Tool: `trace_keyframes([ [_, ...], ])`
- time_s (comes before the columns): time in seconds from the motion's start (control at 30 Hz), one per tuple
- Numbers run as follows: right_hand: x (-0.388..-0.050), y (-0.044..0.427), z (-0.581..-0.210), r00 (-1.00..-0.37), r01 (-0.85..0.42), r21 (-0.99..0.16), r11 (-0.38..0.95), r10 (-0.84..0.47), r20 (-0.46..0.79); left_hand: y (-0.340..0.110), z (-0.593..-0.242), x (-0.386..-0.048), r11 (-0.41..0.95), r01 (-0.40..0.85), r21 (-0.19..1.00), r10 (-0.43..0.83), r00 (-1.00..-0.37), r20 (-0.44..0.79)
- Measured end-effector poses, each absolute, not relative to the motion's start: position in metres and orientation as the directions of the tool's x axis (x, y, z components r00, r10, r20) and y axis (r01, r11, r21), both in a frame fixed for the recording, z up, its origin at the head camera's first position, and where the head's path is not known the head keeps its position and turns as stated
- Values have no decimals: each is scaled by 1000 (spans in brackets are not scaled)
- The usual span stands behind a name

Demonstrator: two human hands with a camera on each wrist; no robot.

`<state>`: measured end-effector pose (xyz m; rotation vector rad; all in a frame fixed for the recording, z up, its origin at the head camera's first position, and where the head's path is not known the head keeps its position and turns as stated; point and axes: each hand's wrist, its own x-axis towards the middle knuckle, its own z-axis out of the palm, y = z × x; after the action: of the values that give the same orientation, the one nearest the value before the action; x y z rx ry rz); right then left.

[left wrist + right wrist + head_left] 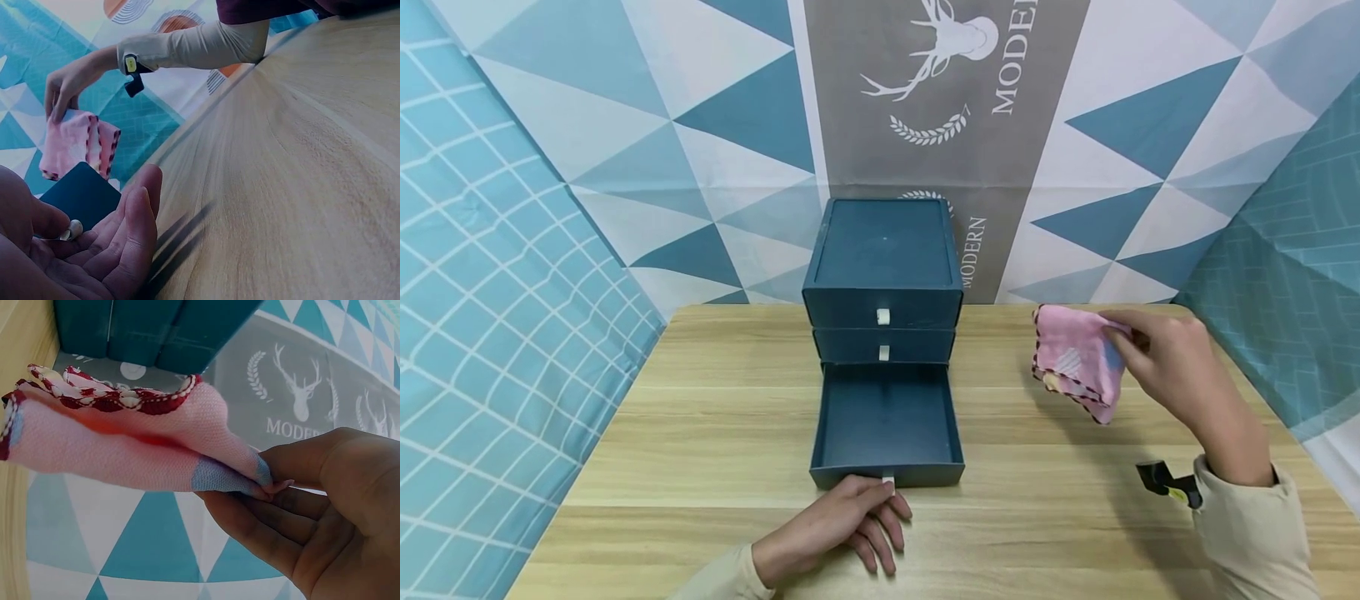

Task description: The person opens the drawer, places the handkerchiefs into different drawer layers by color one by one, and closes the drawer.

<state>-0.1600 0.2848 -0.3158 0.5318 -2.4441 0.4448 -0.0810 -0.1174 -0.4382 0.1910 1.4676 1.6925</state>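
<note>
A dark blue drawer cabinet (883, 250) stands at the back of the table. Its bottom drawer (925, 475) is pulled out, and nothing lies inside. My left hand (850, 521) pinches that drawer's white pull tab (74, 229) between thumb and fingers, the other fingers loosely spread. Over the table to the right, my right hand (1172, 362) grips a folded pink cloth (1067, 350) by one corner. The cloth has a dark red and white stitched edge and blue patches (219, 475). It hangs in the air, apart from the cabinet.
The two upper drawers are closed, each with a white tab, one being the top tab (883, 317). The wooden table (715, 433) extends on both sides of the cabinet. Patterned sheets (737, 108) cover the back and sides. A black strap (1168, 482) is on the right sleeve.
</note>
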Motion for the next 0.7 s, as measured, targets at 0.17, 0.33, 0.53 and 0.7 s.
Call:
trace_keyframes([
  [0.17,-158,279,-312,-712,-492,-161,856,-288,641,-117,-439,-81,64,-501,863,677,-613,-407],
  [0.33,-154,275,-309,-693,-510,-145,848,-305,654,-117,-440,-82,63,-501,863,680,-612,-404],
  [0.53,-149,268,-307,-678,-540,-164,826,-311,665,-117,-440,-82,56,-504,862,684,-609,-401],
  [0.7,-147,263,-305,-648,-600,-200,775,-324,690,-117,-437,-82,55,-497,866,678,-619,-397],
])
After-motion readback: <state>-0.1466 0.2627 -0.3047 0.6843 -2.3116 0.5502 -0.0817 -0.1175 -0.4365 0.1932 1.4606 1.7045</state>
